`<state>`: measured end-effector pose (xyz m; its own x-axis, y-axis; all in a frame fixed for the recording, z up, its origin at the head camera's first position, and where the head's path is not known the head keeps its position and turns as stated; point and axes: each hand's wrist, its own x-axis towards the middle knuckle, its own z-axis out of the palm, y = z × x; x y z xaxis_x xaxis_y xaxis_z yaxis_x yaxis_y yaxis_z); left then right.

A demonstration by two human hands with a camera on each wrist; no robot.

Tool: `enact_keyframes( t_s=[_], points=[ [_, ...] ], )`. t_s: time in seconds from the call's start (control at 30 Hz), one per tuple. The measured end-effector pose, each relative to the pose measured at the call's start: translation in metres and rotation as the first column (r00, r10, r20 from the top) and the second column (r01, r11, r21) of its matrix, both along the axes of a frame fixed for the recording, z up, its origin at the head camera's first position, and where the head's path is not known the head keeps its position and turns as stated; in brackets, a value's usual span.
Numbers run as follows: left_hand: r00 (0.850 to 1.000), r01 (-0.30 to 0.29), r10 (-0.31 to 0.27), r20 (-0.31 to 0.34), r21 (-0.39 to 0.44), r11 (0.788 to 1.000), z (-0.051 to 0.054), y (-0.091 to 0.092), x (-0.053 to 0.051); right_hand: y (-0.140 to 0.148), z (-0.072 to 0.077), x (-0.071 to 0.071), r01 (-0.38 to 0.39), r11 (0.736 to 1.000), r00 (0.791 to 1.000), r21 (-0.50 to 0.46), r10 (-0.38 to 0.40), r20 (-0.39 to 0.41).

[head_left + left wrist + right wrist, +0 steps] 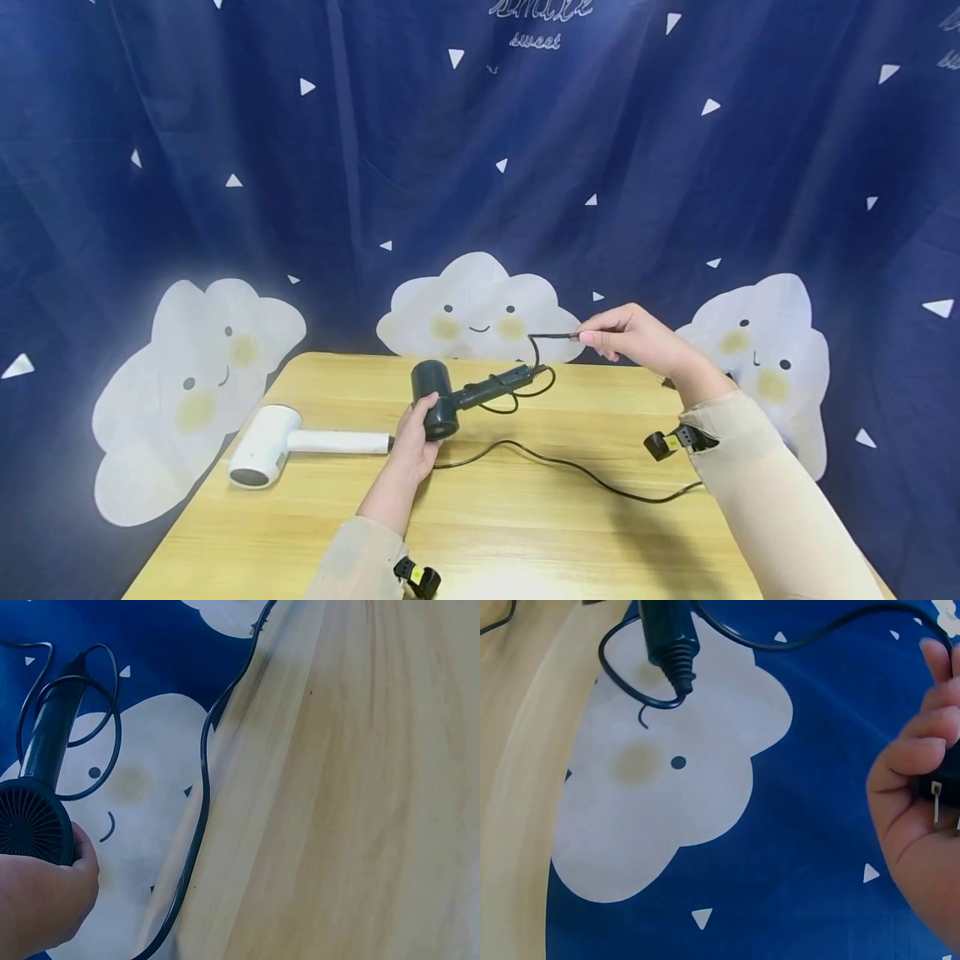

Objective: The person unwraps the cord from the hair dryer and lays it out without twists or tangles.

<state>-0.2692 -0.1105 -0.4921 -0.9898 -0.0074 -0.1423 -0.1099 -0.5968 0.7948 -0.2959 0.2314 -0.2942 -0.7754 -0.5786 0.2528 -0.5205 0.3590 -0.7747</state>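
Note:
A dark green hair dryer (487,390) is held above the table, its handle slanting up to the right. My left hand (415,433) grips it by the barrel; the round slotted grille (30,825) shows in the left wrist view. The dryer's black cord (553,337) winds loosely around the handle, then runs from the handle's end to my right hand (637,337), raised to the right. Curled fingers there hold the black plug (951,776), whose metal prongs stick out in the right wrist view.
A white hair dryer (262,446) lies at the table's left, handle pointing right. Its black cord (570,463) snakes across the wooden table (525,525) and passes beneath my right arm. Behind the table hangs a blue curtain (480,192) with smiling clouds.

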Motion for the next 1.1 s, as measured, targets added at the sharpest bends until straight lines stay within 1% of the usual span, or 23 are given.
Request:
enact_keyframes(
  t_s=[0.1, 0.2, 0.27, 0.4, 0.57, 0.63, 0.77, 0.9, 1.1],
  points=[
    [1.000, 0.007, -0.007, -0.003, -0.007, 1.000, 0.000, 0.000, 0.001, -0.004, 0.004, -0.004, 0.045, 0.998, 0.997, -0.041, -0.047, -0.054],
    [1.000, 0.020, -0.020, 0.001, -0.007, 1.000, 0.000, 0.001, 0.002, -0.010, 0.006, -0.010, 0.090, 0.992, 0.991, -0.085, -0.098, -0.088],
    [0.999, 0.032, -0.032, -0.001, -0.012, 0.999, -0.001, 0.002, 0.003, -0.013, 0.006, -0.014, 0.128, 0.986, 0.986, -0.103, -0.138, -0.098],
    [0.999, 0.043, -0.043, -0.007, -0.007, 0.999, -0.003, 0.003, 0.003, -0.020, 0.002, -0.023, 0.206, 0.971, 0.971, -0.122, -0.218, -0.094],
    [0.999, 0.047, -0.047, -0.018, 0.003, 0.999, -0.003, 0.003, 0.002, -0.026, -0.006, -0.031, 0.298, 0.939, 0.948, -0.172, -0.312, -0.060],
    [0.998, 0.051, -0.051, -0.024, 0.003, 0.999, -0.003, 0.003, 0.002, -0.027, -0.010, -0.034, 0.330, 0.928, 0.938, -0.175, -0.343, -0.050],
    [0.998, 0.053, -0.053, -0.024, 0.010, 0.999, -0.001, 0.003, 0.003, -0.026, -0.022, -0.040, 0.370, 0.917, 0.925, -0.147, -0.378, -0.032],
    [0.998, 0.055, -0.055, -0.020, 0.014, 0.998, -0.001, 0.002, 0.003, -0.023, -0.033, -0.044, 0.382, 0.915, 0.922, -0.126, -0.388, -0.020],
    [0.998, 0.061, -0.060, -0.028, 0.011, 0.998, 0.001, 0.001, 0.002, -0.019, -0.044, -0.044, 0.400, 0.911, 0.916, -0.103, -0.402, -0.001]
  ],
)
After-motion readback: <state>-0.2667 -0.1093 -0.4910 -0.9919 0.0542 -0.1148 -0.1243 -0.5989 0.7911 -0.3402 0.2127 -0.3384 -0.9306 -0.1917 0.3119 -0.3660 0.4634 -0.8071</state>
